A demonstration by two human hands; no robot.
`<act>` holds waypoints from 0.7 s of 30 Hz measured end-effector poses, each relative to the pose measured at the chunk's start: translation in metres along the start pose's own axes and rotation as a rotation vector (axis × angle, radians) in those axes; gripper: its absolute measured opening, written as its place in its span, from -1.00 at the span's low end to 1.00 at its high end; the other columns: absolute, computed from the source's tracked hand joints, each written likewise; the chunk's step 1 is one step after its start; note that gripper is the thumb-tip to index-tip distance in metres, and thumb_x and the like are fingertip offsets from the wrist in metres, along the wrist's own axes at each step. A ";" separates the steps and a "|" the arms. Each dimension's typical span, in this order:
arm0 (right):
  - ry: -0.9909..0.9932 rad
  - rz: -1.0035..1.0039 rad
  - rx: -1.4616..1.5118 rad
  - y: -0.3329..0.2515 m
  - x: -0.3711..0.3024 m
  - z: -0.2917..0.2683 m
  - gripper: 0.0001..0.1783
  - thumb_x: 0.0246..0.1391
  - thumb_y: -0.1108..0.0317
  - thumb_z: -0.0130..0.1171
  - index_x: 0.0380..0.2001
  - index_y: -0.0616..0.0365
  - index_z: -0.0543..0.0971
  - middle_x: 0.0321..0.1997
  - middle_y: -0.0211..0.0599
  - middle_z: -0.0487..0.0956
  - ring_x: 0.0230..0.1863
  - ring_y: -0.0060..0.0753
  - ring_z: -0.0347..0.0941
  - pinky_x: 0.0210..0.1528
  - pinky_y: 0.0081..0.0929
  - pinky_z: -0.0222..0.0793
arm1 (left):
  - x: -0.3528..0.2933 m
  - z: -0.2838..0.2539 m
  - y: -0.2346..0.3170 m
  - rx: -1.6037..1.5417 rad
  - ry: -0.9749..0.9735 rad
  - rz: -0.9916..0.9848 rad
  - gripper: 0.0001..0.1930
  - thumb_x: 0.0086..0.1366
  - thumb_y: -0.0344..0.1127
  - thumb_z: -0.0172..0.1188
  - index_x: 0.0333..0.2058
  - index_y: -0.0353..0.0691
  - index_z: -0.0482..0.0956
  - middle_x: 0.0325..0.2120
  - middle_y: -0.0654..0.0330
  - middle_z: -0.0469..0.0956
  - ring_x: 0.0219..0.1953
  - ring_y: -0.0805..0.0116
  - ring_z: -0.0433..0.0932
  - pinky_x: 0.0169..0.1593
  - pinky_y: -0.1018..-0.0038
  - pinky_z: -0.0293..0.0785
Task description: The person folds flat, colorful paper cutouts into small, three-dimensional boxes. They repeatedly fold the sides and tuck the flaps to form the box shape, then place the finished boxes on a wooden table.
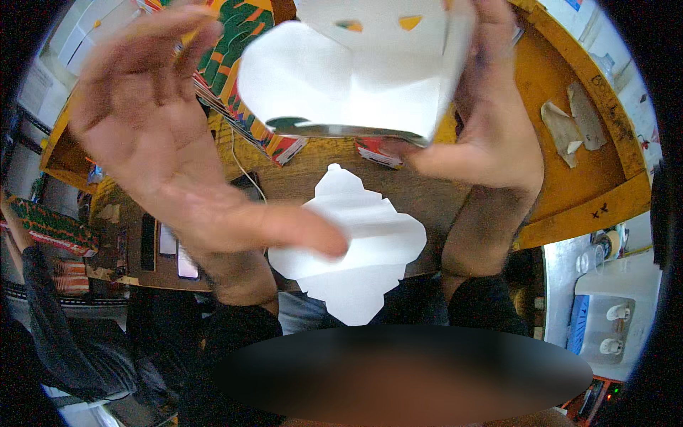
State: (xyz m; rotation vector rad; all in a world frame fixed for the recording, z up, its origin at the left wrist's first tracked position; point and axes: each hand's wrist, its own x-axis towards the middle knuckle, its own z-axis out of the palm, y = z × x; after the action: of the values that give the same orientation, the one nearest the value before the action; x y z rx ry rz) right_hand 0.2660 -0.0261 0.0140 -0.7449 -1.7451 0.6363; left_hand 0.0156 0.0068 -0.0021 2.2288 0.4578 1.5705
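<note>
right hand's (491,139) gripping a folded white card piece (341,82), left hand's (160,149) open and kinda blurry, partly covering my view of a flat white cutout (388,231) poking past the brown table's (427,199) edge

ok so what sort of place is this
Probably a small packaging workshop, judging by the folded white card, the flat white notched sheet and the stack of green-and-orange printed card, though that's a guess.
</note>
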 end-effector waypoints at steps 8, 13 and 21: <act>0.214 -0.202 0.151 0.013 0.007 -0.001 -0.13 0.07 0.39 0.63 0.33 0.11 0.30 0.42 0.07 0.46 0.64 0.08 0.26 0.66 0.12 0.10 | 0.003 0.010 -0.007 -0.203 0.184 -0.165 -0.34 0.14 -0.23 0.65 0.11 -0.32 0.49 0.02 -0.05 0.61 0.07 0.10 0.65 0.19 0.20 0.56; 0.313 -0.276 0.189 0.020 0.023 -0.018 -0.28 0.10 0.38 0.62 0.23 0.11 0.41 0.36 -0.01 0.53 0.62 0.07 0.29 0.64 0.11 0.11 | 0.011 0.000 -0.023 -0.280 0.187 -0.211 -0.19 0.12 -0.18 0.67 0.21 -0.32 0.37 0.13 -0.11 0.53 0.17 0.04 0.58 0.27 0.13 0.51; 0.256 -0.328 0.090 0.017 0.006 -0.009 -0.52 0.14 0.36 0.59 0.07 0.10 0.59 0.27 -0.14 0.64 0.60 0.07 0.32 0.61 0.10 0.14 | 0.013 -0.006 -0.025 -0.215 0.116 -0.199 0.05 0.10 -0.08 0.70 0.38 -0.34 0.18 0.30 -0.19 0.39 0.32 -0.06 0.47 0.40 0.03 0.43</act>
State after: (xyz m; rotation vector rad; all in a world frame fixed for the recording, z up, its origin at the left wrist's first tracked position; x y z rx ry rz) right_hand 0.2757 -0.0097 0.0081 -0.4423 -1.5455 0.3748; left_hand 0.0126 0.0352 -0.0011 1.8799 0.5011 1.5688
